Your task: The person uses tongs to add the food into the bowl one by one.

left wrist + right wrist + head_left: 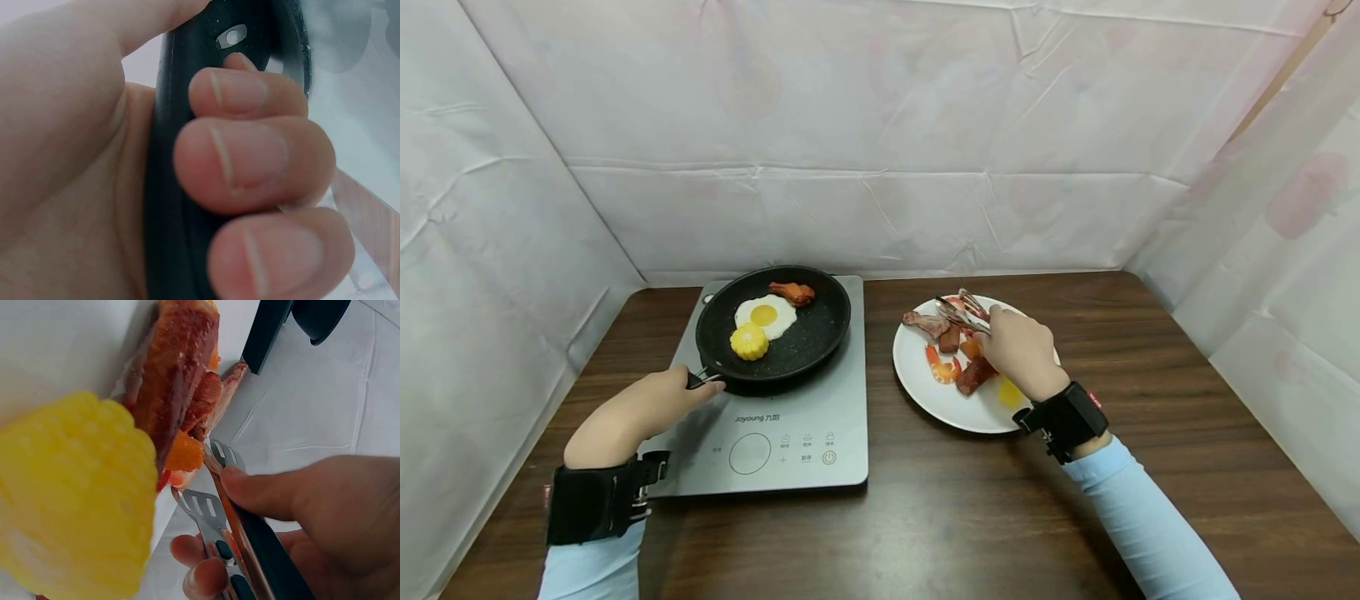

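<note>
My left hand (640,412) grips the black handle (169,187) of a frying pan (805,354), its fingers curled round it in the left wrist view. In the pan lie a fried egg (775,314), a corn piece (749,342) and a drumstick (792,292). My right hand (1021,350) holds metal tongs (206,509) with slotted ends, spread apart close to the food on a white plate (917,392). That plate bears a shrimp (942,367), brown meat pieces (976,375), an orange chunk (185,452) and yellow corn (75,500); the hand hides part of it.
The pan sits on a silver induction cooker (842,450) at the left of the brown wooden table (925,533). White sheets (880,217) with folds hang behind the table and on both sides.
</note>
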`<state>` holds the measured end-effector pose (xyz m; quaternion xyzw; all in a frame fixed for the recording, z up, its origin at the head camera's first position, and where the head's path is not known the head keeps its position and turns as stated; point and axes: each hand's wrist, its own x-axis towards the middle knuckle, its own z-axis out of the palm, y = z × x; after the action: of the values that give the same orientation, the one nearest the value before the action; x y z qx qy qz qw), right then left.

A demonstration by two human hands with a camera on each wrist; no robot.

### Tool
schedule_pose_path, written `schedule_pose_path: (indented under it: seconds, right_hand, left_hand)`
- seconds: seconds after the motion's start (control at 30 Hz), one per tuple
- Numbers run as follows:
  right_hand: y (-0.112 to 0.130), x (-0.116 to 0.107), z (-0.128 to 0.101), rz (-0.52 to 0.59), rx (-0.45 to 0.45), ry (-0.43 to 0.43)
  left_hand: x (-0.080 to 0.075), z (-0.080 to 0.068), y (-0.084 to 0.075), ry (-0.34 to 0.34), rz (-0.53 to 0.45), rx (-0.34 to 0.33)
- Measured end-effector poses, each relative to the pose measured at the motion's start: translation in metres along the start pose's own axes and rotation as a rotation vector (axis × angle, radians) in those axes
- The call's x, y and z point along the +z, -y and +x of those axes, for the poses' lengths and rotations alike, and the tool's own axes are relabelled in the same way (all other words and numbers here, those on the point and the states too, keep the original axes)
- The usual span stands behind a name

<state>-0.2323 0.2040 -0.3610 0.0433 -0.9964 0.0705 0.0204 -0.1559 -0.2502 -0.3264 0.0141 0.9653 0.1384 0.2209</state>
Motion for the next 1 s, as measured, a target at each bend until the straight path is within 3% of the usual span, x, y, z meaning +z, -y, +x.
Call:
schedule_pose_path:
  seconds: [0.3, 0.7, 1.0]
  right_hand:
    - [-0.0016, 0.002, -0.0008, -0.026, -0.049, -0.111]
    - [-0.0048, 0.0022, -0.0018, -0.021, -0.047, -0.116]
    - [-0.0082, -0.0017, -0.0035, -0.02, -0.074, -0.166]
  left_hand:
    - [0.0008, 0.0002, -0.001, 0.006, -0.004, -0.016]
    - [0.0008, 0.0022, 0.002, 0.009, 0.005, -0.019]
    - [0.0005, 0.0028, 0.0, 0.007, 0.011, -0.013]
